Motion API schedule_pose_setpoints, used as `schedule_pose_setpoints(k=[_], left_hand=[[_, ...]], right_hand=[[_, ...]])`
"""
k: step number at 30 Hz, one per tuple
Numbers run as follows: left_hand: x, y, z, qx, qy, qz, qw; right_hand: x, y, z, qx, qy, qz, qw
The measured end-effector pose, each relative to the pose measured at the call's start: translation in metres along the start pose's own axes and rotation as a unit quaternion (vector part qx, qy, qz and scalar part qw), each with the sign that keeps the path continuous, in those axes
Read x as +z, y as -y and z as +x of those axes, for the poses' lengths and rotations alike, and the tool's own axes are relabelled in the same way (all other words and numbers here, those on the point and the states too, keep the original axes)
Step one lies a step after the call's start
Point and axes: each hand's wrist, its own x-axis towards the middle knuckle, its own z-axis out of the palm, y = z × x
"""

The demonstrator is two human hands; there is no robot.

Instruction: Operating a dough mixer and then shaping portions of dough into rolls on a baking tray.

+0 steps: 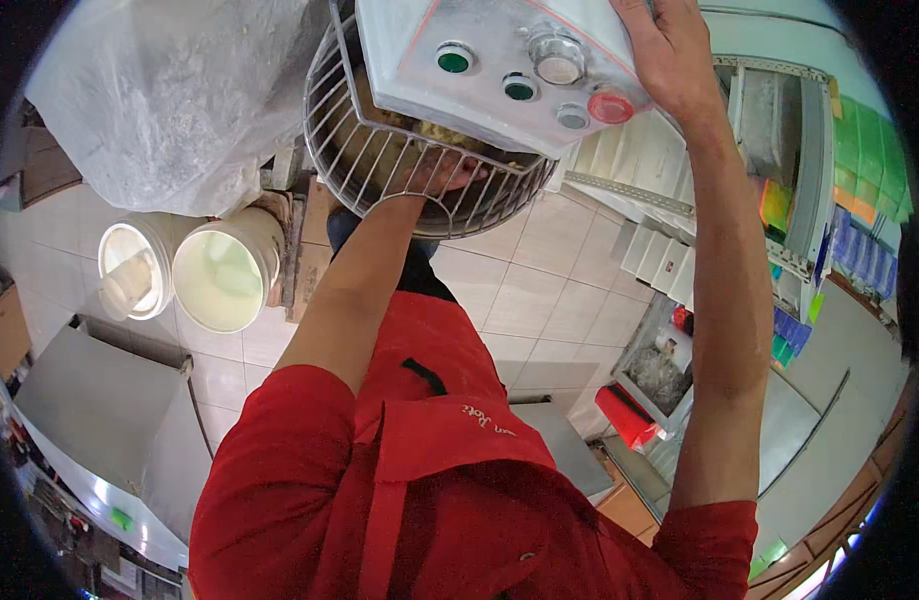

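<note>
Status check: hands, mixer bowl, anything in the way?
Left hand behind wire guard, inside mixer bowl; grip unclear. Right hand at control box edge. Guard bars partly hide yellowish mixture.

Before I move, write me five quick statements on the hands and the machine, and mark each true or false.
1. The left hand shows behind the wire guard's bars. True.
2. The right hand holds a bucket. False: it is at the edge of the white control box.
3. The box carries two green buttons. True.
4. The red button sits left of the green ones. False: right.
5. Two pale buckets stand on the person's left. True.
</note>
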Motion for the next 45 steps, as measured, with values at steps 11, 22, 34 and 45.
schedule_pose_setpoints(k=[11,22,34,45], left_hand=[[-0.003,0.041,0.018,0.056,0.044,0.195,0.978],[-0.006,0.046,0.017,0.087,0.075,0.29,0.95],[0.006,-0.017,0.013,0.061,0.086,0.188,0.977],[0.005,-0.07,-0.005,0.036,0.101,0.088,0.99]], right_hand=[[0.001,0.0,-0.001,-0.008,0.0,0.004,1.0],[0.0,-0.001,-0.001,-0.004,-0.003,-0.007,1.0],[-0.002,0.003,0.0,0.011,0.007,0.005,1.0],[-0.001,0.0,-0.001,0.008,-0.003,-0.004,1.0]])
